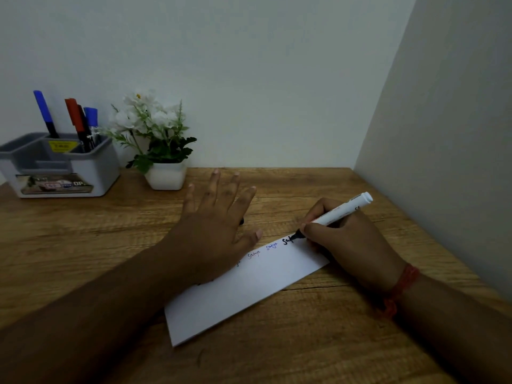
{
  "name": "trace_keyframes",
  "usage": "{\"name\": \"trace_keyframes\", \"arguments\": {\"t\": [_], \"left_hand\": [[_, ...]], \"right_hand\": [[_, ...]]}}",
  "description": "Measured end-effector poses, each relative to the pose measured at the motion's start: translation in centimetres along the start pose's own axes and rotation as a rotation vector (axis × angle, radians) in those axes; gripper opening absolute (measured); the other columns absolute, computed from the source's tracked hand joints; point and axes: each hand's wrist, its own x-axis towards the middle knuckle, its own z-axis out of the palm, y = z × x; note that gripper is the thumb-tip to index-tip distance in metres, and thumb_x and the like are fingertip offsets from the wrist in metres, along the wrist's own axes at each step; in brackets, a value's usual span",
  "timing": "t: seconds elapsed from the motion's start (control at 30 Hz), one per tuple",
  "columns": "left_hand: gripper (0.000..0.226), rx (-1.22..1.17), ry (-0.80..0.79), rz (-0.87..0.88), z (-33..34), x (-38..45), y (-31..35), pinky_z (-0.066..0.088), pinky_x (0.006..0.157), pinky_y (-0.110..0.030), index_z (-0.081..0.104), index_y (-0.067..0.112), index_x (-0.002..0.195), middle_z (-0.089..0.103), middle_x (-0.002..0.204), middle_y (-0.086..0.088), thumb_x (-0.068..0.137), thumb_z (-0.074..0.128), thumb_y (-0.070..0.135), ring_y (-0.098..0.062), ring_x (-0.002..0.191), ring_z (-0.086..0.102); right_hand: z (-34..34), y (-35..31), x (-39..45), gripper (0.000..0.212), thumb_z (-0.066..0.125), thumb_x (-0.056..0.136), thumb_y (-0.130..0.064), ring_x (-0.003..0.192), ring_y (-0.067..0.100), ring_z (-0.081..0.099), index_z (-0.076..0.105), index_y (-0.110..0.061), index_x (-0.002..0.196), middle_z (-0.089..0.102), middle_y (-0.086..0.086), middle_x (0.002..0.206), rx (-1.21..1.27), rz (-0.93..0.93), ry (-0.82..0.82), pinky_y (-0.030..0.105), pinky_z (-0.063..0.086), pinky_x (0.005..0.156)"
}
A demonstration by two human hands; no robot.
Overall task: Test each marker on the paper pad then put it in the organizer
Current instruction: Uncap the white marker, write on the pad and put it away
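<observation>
Fingers of the right hand (pixel 352 239) pinch a white marker (pixel 336 213), its black tip touching the paper pad (pixel 249 295) at the pad's 1 o'clock corner, beside fresh black lettering and fainter scribbles. The left hand (pixel 219 225) lies flat, fingers spread, pressing the pad's 10 o'clock edge. The organizer (pixel 83 173) sits on the wooden desk (pixel 83 245) at 10 o'clock from the pad, with several markers (pixel 80 120) upright in its rear compartments. A potted white flower (pixel 155 134) stands just at its 3 o'clock.
</observation>
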Motion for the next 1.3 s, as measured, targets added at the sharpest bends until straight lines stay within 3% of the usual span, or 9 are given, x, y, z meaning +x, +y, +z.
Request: {"name": "trace_keyframes", "arguments": {"t": [0.1, 0.3, 0.67, 0.8, 0.9, 1.1, 1.3], "left_hand": [[0.084, 0.012, 0.000, 0.001, 0.08, -0.02, -0.04, -0.010, 0.117, -0.059, -0.015, 0.038, 0.153, -0.028, 0.161, 0.007, 0.080, 0.000, 0.076, -0.020, 0.143, -0.036], [0.082, 0.018, 0.010, -0.004, 0.18, -0.05, -0.13, -0.010, 0.117, -0.059, -0.014, 0.039, 0.153, -0.028, 0.161, 0.007, 0.082, 0.003, 0.076, -0.020, 0.144, -0.035], [0.082, 0.018, -0.001, -0.005, 0.12, -0.07, -0.12, -0.010, 0.118, -0.058, -0.019, 0.040, 0.151, -0.031, 0.160, 0.008, 0.080, 0.000, 0.076, -0.019, 0.143, -0.037], [0.083, 0.010, -0.003, -0.008, 0.17, -0.05, -0.12, -0.011, 0.118, -0.058, -0.017, 0.040, 0.152, -0.030, 0.160, 0.008, 0.079, 0.000, 0.077, -0.019, 0.143, -0.037], [0.083, 0.008, -0.014, -0.008, 0.16, -0.07, -0.15, -0.010, 0.118, -0.058, -0.017, 0.041, 0.151, -0.031, 0.159, 0.009, 0.078, -0.001, 0.077, -0.018, 0.143, -0.037], [0.084, 0.003, -0.008, -0.007, -0.03, -0.08, -0.14, -0.011, 0.118, -0.058, -0.016, 0.040, 0.152, -0.031, 0.159, 0.009, 0.079, 0.000, 0.077, -0.018, 0.143, -0.037], [0.084, -0.012, -0.020, -0.007, 0.03, 0.00, -0.14, -0.012, 0.117, -0.057, -0.017, 0.041, 0.152, -0.031, 0.159, 0.010, 0.079, -0.001, 0.079, -0.017, 0.143, -0.037]], "right_hand": [[0.11, 0.04, -0.01, 0.009, 0.071, 0.086, -0.023, 0.066, 0.002, 0.064, 0.069, -0.019, 0.078, 0.072, -0.005, 0.075, -0.036, -0.017, -0.015, 0.011, 0.045, 0.053], [0.11, 0.33, 0.24, 0.008, 0.070, 0.085, -0.024, 0.067, 0.002, 0.064, 0.067, -0.021, 0.078, 0.072, -0.006, 0.075, -0.068, -0.001, 0.023, 0.011, 0.045, 0.051], [0.04, 0.36, 0.33, 0.005, 0.069, 0.083, -0.019, 0.065, 0.003, 0.064, 0.069, -0.018, 0.078, 0.072, -0.002, 0.075, -0.022, 0.029, 0.032, 0.021, 0.048, 0.057], [0.06, 0.55, 0.46, 0.006, 0.068, 0.085, -0.020, 0.068, 0.003, 0.065, 0.068, -0.021, 0.079, 0.073, -0.006, 0.076, -0.042, 0.022, 0.037, 0.010, 0.046, 0.051], [0.04, 0.71, 0.49, 0.006, 0.068, 0.085, -0.020, 0.067, 0.002, 0.065, 0.068, -0.021, 0.079, 0.072, -0.006, 0.076, -0.046, 0.020, 0.029, 0.011, 0.045, 0.050], [-0.06, 0.82, 0.73, 0.007, 0.066, 0.086, -0.018, 0.074, 0.010, 0.069, 0.069, -0.018, 0.080, 0.074, -0.003, 0.077, 0.044, 0.037, 0.105, 0.025, 0.053, 0.062], [-0.30, 0.60, 0.60, 0.006, 0.066, 0.086, -0.015, 0.083, 0.029, 0.070, 0.069, -0.014, 0.080, 0.072, 0.010, 0.080, 0.165, 0.019, 0.197, 0.051, 0.058, 0.073]]}}
